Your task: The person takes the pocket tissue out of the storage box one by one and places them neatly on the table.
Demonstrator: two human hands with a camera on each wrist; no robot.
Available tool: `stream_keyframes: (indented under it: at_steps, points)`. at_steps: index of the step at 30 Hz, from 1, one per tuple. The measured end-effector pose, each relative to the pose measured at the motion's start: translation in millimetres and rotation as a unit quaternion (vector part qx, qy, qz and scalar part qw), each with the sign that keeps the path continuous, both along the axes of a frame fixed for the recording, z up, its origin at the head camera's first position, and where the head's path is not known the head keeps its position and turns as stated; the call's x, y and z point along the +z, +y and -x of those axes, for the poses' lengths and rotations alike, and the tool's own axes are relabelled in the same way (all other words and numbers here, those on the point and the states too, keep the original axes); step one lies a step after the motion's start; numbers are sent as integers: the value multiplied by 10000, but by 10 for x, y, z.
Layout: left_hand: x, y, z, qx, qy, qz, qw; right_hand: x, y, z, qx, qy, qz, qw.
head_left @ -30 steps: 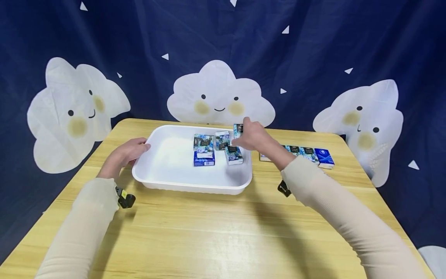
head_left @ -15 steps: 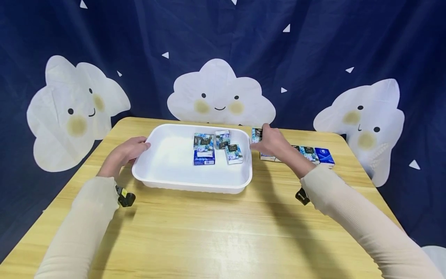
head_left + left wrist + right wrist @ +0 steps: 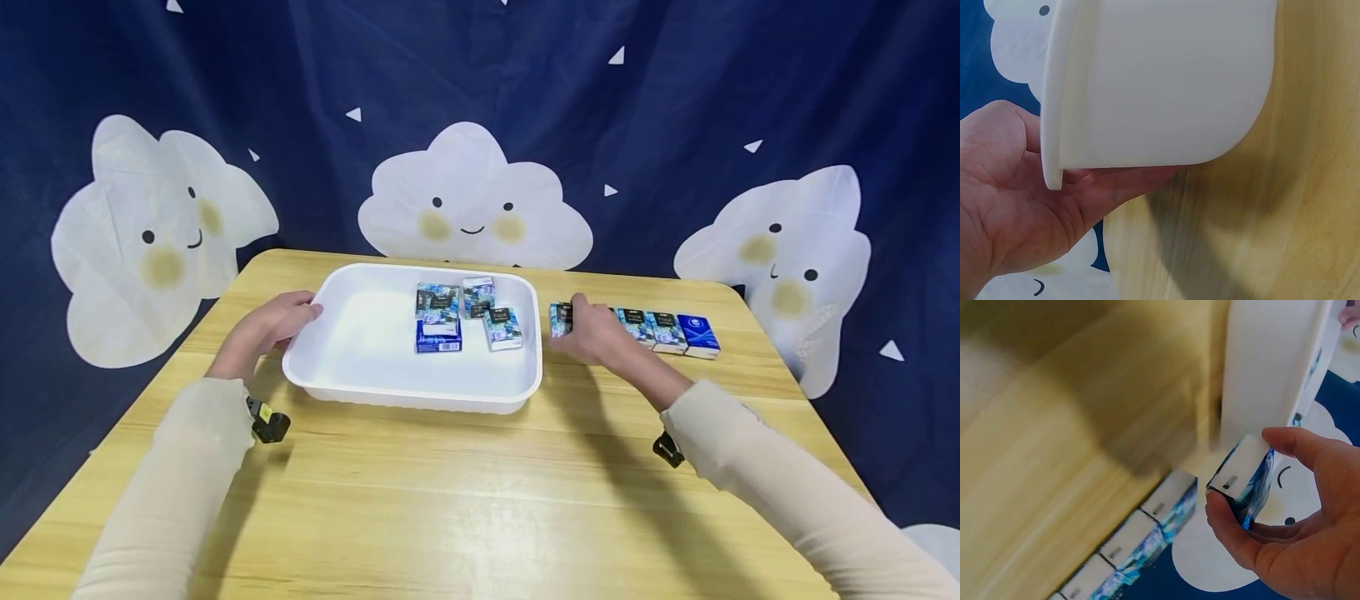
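Note:
My left hand (image 3: 272, 323) grips the left end of a white plastic bin (image 3: 360, 367), thumb at the rim and fingers against the outer wall and underside. In the right wrist view, my right hand (image 3: 1310, 506) pinches a small floral tissue pack (image 3: 1244, 472) between thumb and fingers. That pack is just right of the bin, at the left end of a row of tissue packs (image 3: 666, 332). A gap shows between it and the nearest pack in the row. Inside the bin, several floral packs (image 3: 503, 327) lie towards the right, one resting partly on a blue pack (image 3: 440, 343).
A plain blue tissue pack (image 3: 699, 333) ends the row on the right. The wooden table (image 3: 480, 500) extends in front of the bin. Behind the table hangs a navy cloth (image 3: 637, 125) with white clouds. A black camera is strapped to each wrist.
My right hand has carried the tissue pack from above the bin's right end, over the rim, rightwards and down to the row. My left hand has kept its hold on the bin.

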State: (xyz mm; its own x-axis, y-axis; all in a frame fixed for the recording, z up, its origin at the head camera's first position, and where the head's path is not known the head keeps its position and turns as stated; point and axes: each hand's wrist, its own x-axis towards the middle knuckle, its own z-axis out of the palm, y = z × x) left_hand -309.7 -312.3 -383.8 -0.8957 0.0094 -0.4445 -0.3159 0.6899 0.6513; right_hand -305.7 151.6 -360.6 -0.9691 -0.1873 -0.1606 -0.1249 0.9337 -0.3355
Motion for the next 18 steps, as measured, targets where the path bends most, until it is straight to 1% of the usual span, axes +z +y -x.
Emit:
stream_keyframes:
  at_steps: [5, 13, 18]
  points:
    - [-18, -7, 0, -13, 41, -9, 10000, -87, 32, -82, 52, -191, -30, 9998]
    - [-18, -19, 16, -9, -5, -6, 10000, -261, 106, -170, 258, -127, -178, 9994]
    - [-14, -14, 10, 13, -9, 8, 10000, -337, 115, -201, 160, -299, -137, 9993]
